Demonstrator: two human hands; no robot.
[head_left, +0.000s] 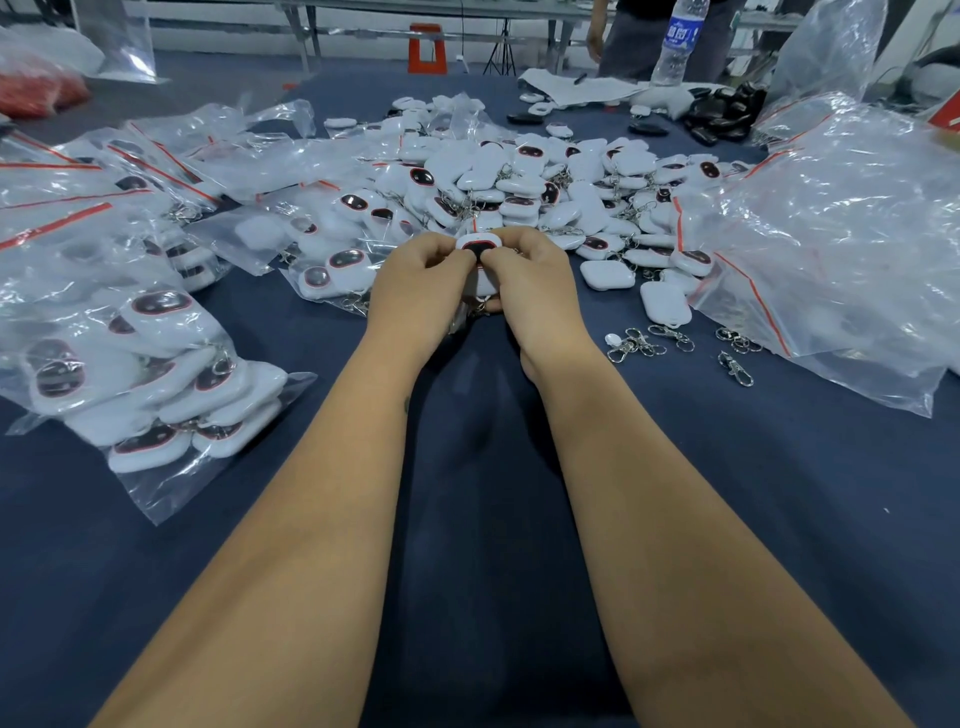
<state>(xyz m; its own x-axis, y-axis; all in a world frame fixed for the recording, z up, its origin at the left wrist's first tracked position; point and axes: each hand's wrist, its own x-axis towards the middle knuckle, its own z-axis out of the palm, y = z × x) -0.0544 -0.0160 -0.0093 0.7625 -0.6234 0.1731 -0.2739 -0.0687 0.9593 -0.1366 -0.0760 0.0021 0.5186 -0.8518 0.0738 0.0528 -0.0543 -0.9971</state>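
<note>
A small white keychain gadget (479, 244) with a dark oval window ringed in red is held between both hands above the dark blue tablecloth (467, 519). My left hand (415, 291) grips its left side with curled fingers. My right hand (535, 286) grips its right side, thumb pressed near the window. The gadget's lower body is mostly hidden behind my fingers.
A big heap of loose white gadgets (519, 187) lies just beyond my hands. Filled clear zip bags (145, 374) sit at left, empty bags (841, 249) at right. Loose metal clasps (675, 343) lie at right. A water bottle (675, 47) and a standing person (649, 36) are at the far edge.
</note>
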